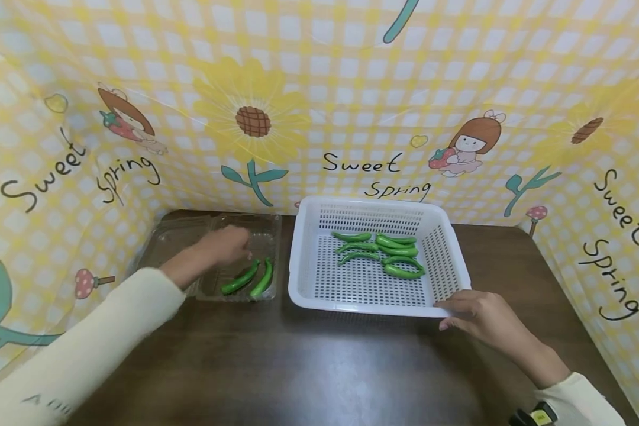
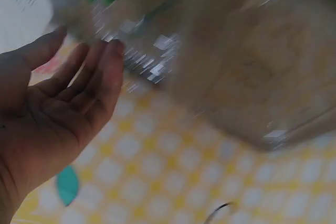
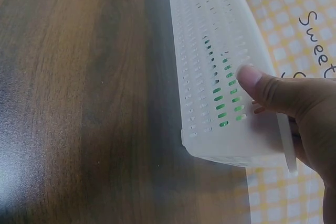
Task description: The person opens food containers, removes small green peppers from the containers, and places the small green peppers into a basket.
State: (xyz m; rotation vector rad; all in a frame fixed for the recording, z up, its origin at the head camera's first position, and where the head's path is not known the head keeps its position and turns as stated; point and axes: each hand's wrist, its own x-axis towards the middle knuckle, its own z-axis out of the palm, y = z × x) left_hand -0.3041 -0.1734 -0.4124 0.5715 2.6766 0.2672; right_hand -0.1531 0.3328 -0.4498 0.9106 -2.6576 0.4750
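Note:
My left hand (image 1: 225,245) hovers over a clear plastic box (image 1: 268,229), its fingers loosely bent and nothing held in them. Near the front of that box lie two green chili peppers (image 1: 242,278). In the left wrist view the fingers are slightly curled beside the blurred clear plastic. With my right hand (image 1: 484,319) I grip the near right corner of a white perforated plastic basket (image 1: 373,306); in the right wrist view the thumb (image 3: 254,80) presses its outer wall and the fingers go over the rim. Several green chili peppers (image 1: 402,251) lie inside the basket.
The box's clear lid (image 1: 173,239) spreads out to its left. Both containers stand on a dark wooden table (image 1: 319,361), the box left of the basket. A yellow checked cloth (image 1: 351,118) with printed flowers and figures rises behind and at both sides.

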